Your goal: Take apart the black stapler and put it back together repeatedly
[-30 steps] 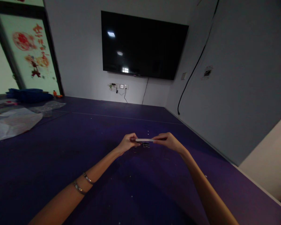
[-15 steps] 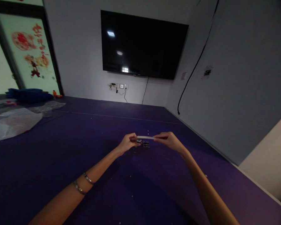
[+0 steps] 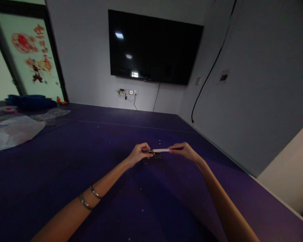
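My left hand (image 3: 139, 154) is closed in a pinch around a small dark cylinder-like piece with a metallic glint (image 3: 150, 152). What kind of piece it is I cannot make out. From the right, my right hand (image 3: 183, 151) grips one end of a narrow white strip (image 3: 161, 150) between thumb and fingers. The strip's other end meets or overlaps the small dark piece at my left fingertips. Just below the strip, a little black part with pale marks (image 3: 157, 155) lies on the purple surface (image 3: 151, 201), partly covered by my left fingers.
Tiny white bits are scattered over the purple surface. Clear plastic sheeting (image 3: 17, 132), a dark blue cloth bundle (image 3: 31, 102) and small orange items (image 3: 62, 101) lie at the far left. A black cable (image 3: 207, 80) hangs down the right wall. A television (image 3: 154, 47) hangs ahead.
The white strip has shifted right with my right hand, and its left end now shows clear of my left fingers, against the dark piece. My left hand has moved slightly right.
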Demonstrator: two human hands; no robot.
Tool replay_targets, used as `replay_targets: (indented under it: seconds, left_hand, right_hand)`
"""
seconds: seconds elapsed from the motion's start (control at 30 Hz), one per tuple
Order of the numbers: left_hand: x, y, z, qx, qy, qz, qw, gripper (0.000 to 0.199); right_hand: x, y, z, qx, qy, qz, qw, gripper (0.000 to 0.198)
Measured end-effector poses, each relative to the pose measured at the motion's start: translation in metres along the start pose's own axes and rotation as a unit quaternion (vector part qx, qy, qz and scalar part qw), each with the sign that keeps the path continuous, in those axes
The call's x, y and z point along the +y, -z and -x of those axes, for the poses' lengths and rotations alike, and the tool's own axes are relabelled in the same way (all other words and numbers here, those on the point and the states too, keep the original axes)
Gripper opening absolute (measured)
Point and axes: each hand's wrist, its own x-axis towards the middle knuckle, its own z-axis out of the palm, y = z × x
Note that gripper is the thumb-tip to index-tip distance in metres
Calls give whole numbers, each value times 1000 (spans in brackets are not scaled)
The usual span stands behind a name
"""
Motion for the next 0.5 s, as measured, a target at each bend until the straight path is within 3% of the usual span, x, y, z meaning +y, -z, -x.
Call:
replay_targets:
  seconds: [0.27, 0.4, 0.5]
  left_hand:
    - [3, -3, 1, -3, -2, -4, 1000, 26]
    - [1, -2, 1, -8, -12, 10, 1000, 26]
    - [1, -2, 1, 0, -5, -1, 1000, 27]
  right_hand:
    - [-3, 1, 1, -6, 6, -4, 1000, 29]
    - [-1, 0, 1, 27, -1, -6, 1000, 29]
    - [0, 0, 1, 0, 1, -6, 1000, 30]
